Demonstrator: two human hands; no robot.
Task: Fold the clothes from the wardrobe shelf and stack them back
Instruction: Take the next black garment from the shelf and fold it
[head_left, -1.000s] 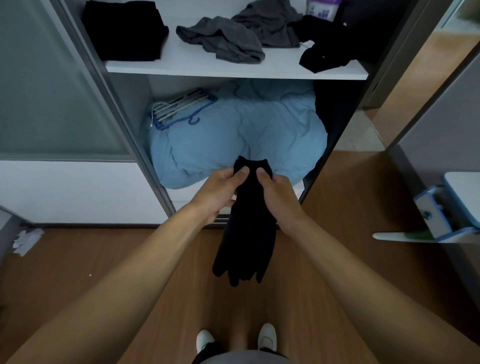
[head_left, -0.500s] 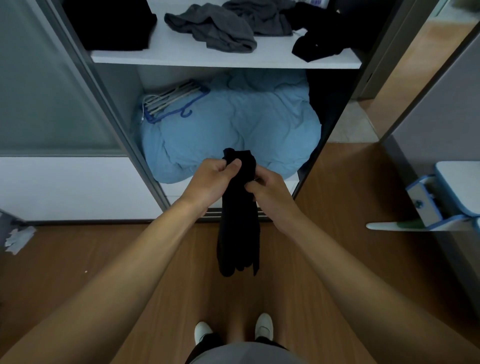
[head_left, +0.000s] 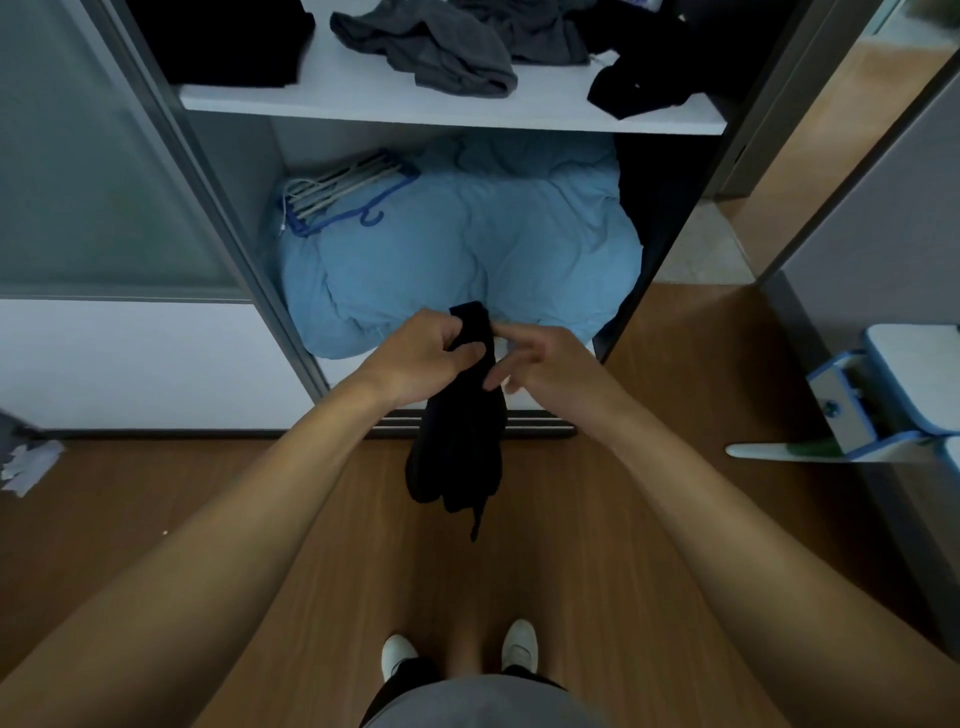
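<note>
Before the wardrobe (head_left: 415, 111), right hand (head_left: 550, 364) has released the black garment (head_left: 457, 447).

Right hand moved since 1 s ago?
Yes, only its fingers: the right hand has uncurled from the black garment; against the front edge of the blue duvet the palm sits where it was.

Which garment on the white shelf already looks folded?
The black pile at the left end of the shelf: flat, straight-edged. The grey clothes in the middle and the black garment at the right lie crumpled.
</note>
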